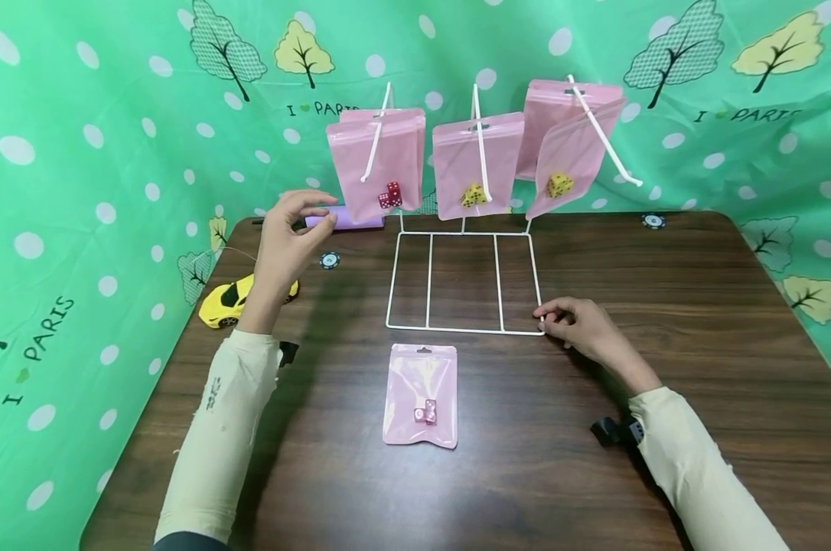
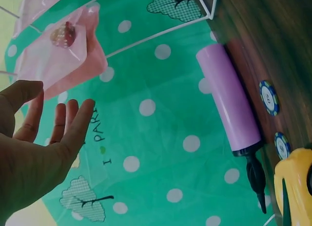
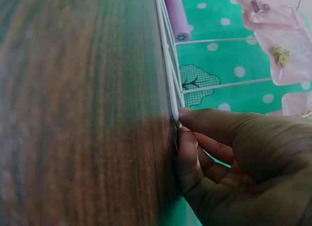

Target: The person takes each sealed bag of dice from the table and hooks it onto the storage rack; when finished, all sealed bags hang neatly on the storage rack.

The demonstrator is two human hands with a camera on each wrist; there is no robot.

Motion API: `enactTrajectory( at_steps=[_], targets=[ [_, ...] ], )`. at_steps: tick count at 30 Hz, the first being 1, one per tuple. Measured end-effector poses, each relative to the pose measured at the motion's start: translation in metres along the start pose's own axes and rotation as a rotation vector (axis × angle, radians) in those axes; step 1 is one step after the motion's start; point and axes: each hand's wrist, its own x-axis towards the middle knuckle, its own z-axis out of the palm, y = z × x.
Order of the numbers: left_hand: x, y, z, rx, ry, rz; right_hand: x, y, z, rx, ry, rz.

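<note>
Fingers of the right hand [image 1: 581,325] pinch the wire rack's [image 1: 464,329] near corner; the left hand [image 1: 288,237], fingers loosely spread, hovers beside the hanging pouch [image 1: 377,164]. Letting go could let the loaded rack tip, and the red-dice bag [image 1: 421,394] on the table would stay unhung

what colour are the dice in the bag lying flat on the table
Pink-red dice with white pips, inside the pink bag; the head view shows them best.
</note>
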Motion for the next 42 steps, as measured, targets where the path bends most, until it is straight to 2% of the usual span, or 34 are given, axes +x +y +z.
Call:
enactTrajectory(
  at_steps=[3, 6, 9, 11, 13, 18, 23, 26, 34, 42],
  targets=[
    [-0.01, 0.002, -0.005, 0.053, 0.001, -0.004, 0.0, 0.0, -0.001, -0.006, -0.001, 0.001],
    [-0.025, 0.003, -0.007, 0.18, -0.019, -0.016, 0.0, 0.0, -0.001, -0.006, -0.005, -0.002],
    [-0.041, 0.005, -0.006, 0.314, -0.074, -0.047, 0.0, 0.0, -0.001, -0.009, -0.002, -0.003],
    [-0.053, 0.007, -0.004, 0.346, -0.126, -0.081, 0.001, 0.0, 0.0, -0.013, 0.0, 0.001],
    [-0.065, 0.009, -0.004, 0.343, -0.178, -0.133, 0.001, -0.001, 0.0, -0.019, -0.001, 0.005],
    [-0.092, 0.012, 0.004, 0.245, -0.276, -0.243, -0.001, -0.002, 0.0, -0.019, 0.001, 0.016],
    [-0.118, 0.012, 0.017, 0.172, -0.329, -0.324, 0.0, -0.001, -0.001, -0.016, 0.001, 0.017],
    [-0.132, 0.012, 0.024, 0.17, -0.344, -0.366, 0.001, -0.001, -0.001, -0.011, -0.007, 0.012],
    [-0.151, 0.007, 0.037, 0.225, -0.385, -0.385, 0.002, 0.0, -0.001, -0.017, -0.009, 0.012],
    [-0.17, 0.008, 0.046, 0.282, -0.351, -0.382, 0.002, -0.001, 0.0, -0.005, -0.006, 0.009]
  ],
)
